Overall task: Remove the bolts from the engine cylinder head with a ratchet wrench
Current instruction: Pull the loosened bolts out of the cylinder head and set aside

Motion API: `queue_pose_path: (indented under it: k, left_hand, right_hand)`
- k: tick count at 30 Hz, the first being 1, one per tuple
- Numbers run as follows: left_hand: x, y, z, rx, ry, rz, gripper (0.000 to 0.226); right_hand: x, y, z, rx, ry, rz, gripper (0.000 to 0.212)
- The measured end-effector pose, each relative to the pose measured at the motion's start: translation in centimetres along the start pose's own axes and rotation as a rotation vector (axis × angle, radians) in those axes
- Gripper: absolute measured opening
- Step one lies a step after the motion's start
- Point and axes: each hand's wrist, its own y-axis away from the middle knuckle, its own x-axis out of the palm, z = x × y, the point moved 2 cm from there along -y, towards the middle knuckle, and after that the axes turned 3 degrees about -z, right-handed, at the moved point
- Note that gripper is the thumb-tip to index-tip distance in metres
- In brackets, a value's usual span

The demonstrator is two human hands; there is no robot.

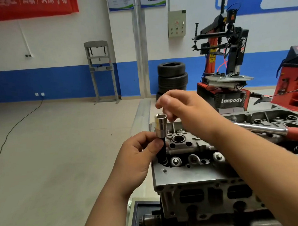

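Observation:
The grey engine cylinder head stands in front of me at lower right. My left hand grips a black shaft that stands upright in the head's near-left corner. A silver socket sits on top of the shaft, its opening facing up. My right hand hovers over the head's far end, and its curled fingertips pinch the top of a thin threaded bolt. The ratchet wrench, silver with a red grip, lies across the head on the right, with no hand on it.
A second grey engine casting lies behind the head at right. Farther back are a red and black tyre changer, stacked tyres and a red machine. Tiled floor spreads to the left, with a black cable across it.

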Motion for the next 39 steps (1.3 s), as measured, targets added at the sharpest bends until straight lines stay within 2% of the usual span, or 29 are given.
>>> queue_pose_path:
  k: [3,7,9,14,15,19,21,23,24,26,27,29,31,33,35,37,39]
  left_hand:
    - [0.0,0.0,0.6,0.011,-0.002,-0.069,0.024]
    - [0.0,0.1,0.8,0.018,-0.019,-0.077,0.021]
    - [0.1,0.0,0.7,0.015,-0.034,-0.077,0.007]
    - [-0.1,0.1,0.9,-0.016,-0.207,-0.04,0.022]
    - [-0.2,0.1,0.7,-0.016,-0.242,-0.038,0.024]
    - [0.1,0.3,0.2,0.002,-0.328,-0.046,0.039]
    - [0.3,0.2,-0.1,0.02,-0.321,-0.057,0.031]
    - [0.4,0.2,-0.1,0.045,-0.298,-0.062,0.018]
    - [0.4,0.0,-0.1,0.049,-0.274,-0.08,0.013]
    - [0.6,0.0,-0.1,0.053,-0.209,-0.122,0.019]
    - [0.7,0.0,-0.2,0.056,-0.176,-0.137,0.022]
    - [0.9,0.0,-0.3,0.049,-0.125,-0.151,0.011]
    - [0.9,0.0,-0.2,0.046,-0.08,-0.149,0.022]
    - [0.7,-0.2,0.0,0.058,-0.079,-0.139,0.028]
    - [0.5,-0.2,0.1,0.054,-0.082,-0.104,0.021]
    - [0.2,-0.3,0.3,0.047,-0.086,-0.061,0.014]
    - [-0.1,-0.2,0.4,0.043,-0.128,-0.028,0.022]
  right_hand:
    - [0.5,0.4,1.0,-0.177,0.209,-0.06,0.034]
    - [1.6,0.7,2.0,-0.209,0.399,-0.02,0.028]
    - [1.5,0.3,2.9,-0.21,0.511,0.066,0.022]
    - [0.7,-0.7,6.2,-0.197,0.97,0.373,0.005]
    - [0.8,-0.7,6.6,-0.198,1.013,0.421,0.008]
    - [1.3,-0.7,7.5,-0.15,1.077,0.506,0.028]
    - [1.4,-0.7,7.7,-0.146,1.099,0.538,0.032]
    - [1.4,-0.7,8.1,-0.131,1.091,0.56,0.026]
    - [1.3,-0.7,8.3,-0.116,1.078,0.557,0.021]
    - [1.2,-0.9,8.6,-0.089,1.1,0.507,0.02]
    - [1.2,-1.0,8.6,-0.086,1.155,0.468,0.027]
    - [1.4,-1.4,8.7,-0.119,1.319,0.395,0.042]
    - [1.9,-1.6,8.6,-0.142,1.41,0.369,0.047]
    - [2.2,-1.8,8.7,-0.136,1.406,0.365,0.045]
    - [2.3,-1.8,8.7,-0.116,1.38,0.374,0.039]
    - [2.4,-1.8,8.7,-0.111,1.354,0.392,0.029]
    - [2.4,-1.7,9.0,-0.128,1.347,0.44,0.016]
